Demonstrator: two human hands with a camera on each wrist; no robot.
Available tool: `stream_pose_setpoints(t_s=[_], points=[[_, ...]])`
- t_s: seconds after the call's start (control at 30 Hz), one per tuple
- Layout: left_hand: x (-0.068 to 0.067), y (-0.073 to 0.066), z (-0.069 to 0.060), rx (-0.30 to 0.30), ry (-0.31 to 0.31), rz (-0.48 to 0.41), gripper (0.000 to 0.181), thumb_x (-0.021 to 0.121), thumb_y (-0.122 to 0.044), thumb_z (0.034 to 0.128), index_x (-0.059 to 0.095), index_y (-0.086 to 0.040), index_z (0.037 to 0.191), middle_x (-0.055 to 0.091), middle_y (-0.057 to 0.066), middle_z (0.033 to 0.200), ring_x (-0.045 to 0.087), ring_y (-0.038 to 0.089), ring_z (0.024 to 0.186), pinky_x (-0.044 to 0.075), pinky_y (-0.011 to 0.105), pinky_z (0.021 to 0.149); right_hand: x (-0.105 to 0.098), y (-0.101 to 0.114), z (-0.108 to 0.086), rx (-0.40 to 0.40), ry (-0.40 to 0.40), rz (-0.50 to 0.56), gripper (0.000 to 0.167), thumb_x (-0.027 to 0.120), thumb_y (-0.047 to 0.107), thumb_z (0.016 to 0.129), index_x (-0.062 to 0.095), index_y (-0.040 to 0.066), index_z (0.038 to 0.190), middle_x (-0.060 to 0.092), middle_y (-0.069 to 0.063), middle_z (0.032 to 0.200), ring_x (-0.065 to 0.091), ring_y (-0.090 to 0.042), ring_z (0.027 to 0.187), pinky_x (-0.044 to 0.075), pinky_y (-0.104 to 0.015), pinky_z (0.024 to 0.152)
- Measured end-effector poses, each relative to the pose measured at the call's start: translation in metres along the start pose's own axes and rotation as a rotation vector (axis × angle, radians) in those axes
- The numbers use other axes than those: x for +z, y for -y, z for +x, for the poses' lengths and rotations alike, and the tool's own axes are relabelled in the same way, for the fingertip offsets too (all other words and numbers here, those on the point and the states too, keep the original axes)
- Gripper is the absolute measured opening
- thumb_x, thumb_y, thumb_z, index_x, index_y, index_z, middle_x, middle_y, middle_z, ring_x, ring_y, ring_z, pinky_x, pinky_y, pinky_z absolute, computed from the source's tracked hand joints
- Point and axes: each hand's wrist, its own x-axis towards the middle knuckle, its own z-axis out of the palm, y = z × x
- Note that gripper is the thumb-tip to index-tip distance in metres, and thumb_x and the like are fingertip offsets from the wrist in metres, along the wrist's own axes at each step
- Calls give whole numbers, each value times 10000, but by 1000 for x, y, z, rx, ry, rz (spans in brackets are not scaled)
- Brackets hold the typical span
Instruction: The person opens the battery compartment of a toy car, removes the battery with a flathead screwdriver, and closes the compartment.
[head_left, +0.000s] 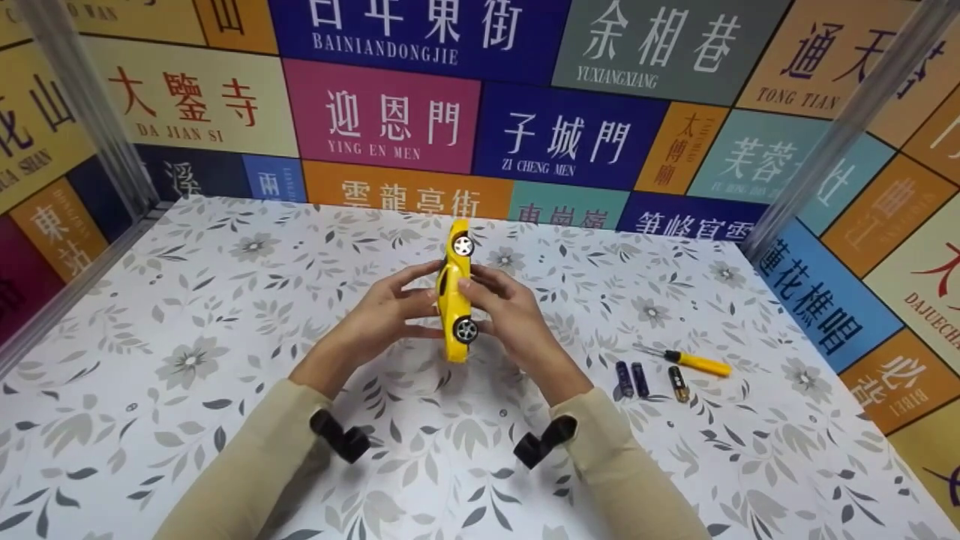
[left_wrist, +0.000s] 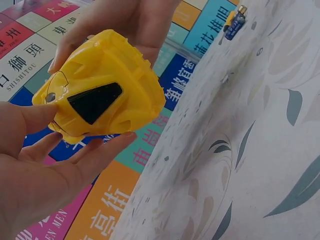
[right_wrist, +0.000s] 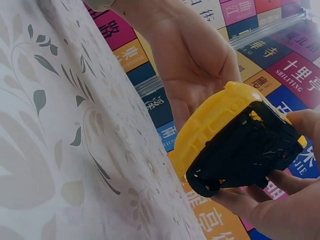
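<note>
A yellow toy car (head_left: 454, 300) is held up on its side above the table, its wheels facing right in the head view. My left hand (head_left: 379, 311) grips it from the roof side, with thumb and fingers at the body. From the underside, my right hand (head_left: 517, 311) holds it too, its thumb against the car. The left wrist view shows the car's dark rear or front window and yellow body (left_wrist: 135, 65). Its black underside (right_wrist: 245, 150) faces the right wrist camera, and a dark wheel is visible at one corner.
On the table (head_left: 225, 450) to the right lie two dark purple batteries (head_left: 631, 379), a black-and-gold battery (head_left: 679, 384) and a screwdriver (head_left: 697, 363) with a yellow and black handle. Panels printed with characters (head_left: 382, 112) stand behind the table.
</note>
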Motion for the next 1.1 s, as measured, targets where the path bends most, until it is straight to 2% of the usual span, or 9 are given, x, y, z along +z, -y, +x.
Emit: stream_pose_setpoints(t_s=[0.07,0.2,0.4,0.63,0.8,0.9,1.1], points=[[0,1,0,4,8,-15,538,484,-108,1046,356,-222,1557,541,213,1427,653,252,1147,581,470,969,0,-1,0,4,14,9,497,669,309,963,546,161,1421,560,-67,1399,594,-233,1249,582,-388,972],[0,0,1,-2,1,-17,535,489,-107,1045,362,-227,1550,534,199,1444,639,268,1171,577,471,978,-3,0,-1,-2,17,-3,501,680,299,959,544,173,1425,546,-62,1422,587,-232,1254,574,-407,990],[0,-1,1,-26,-35,16,535,519,-138,1039,376,-265,1539,510,153,1486,597,314,1261,571,472,989,-5,1,-3,-73,-30,-96,491,697,225,949,553,192,1418,572,-65,1411,612,-238,1256,574,-402,994],[-1,0,3,-37,-81,29,537,524,-124,1035,370,-216,1541,489,133,1503,575,316,1288,579,442,979,-5,5,-6,-124,-146,-180,420,703,155,939,617,202,1347,632,-75,1273,683,-228,1098,618,-356,866],[1,-1,5,-75,-110,41,563,529,-102,1027,335,-115,1556,475,139,1500,556,300,1303,581,406,980,-3,6,-7,-157,-159,-219,383,676,108,951,635,176,1326,646,-111,1234,698,-245,1023,627,-339,816],[1,-1,6,-84,-124,65,555,545,-105,1019,361,-82,1542,480,131,1500,558,288,1309,584,385,975,-3,7,-8,-167,-161,-222,373,651,80,962,635,160,1326,653,-125,1231,699,-258,1002,627,-344,810],[-1,-2,5,-105,-144,90,534,600,-151,1002,428,-133,1506,494,102,1489,570,265,1304,587,359,967,-3,5,-7,-160,-169,-187,357,621,43,971,635,134,1316,666,-136,1224,703,-250,993,629,-348,794]])
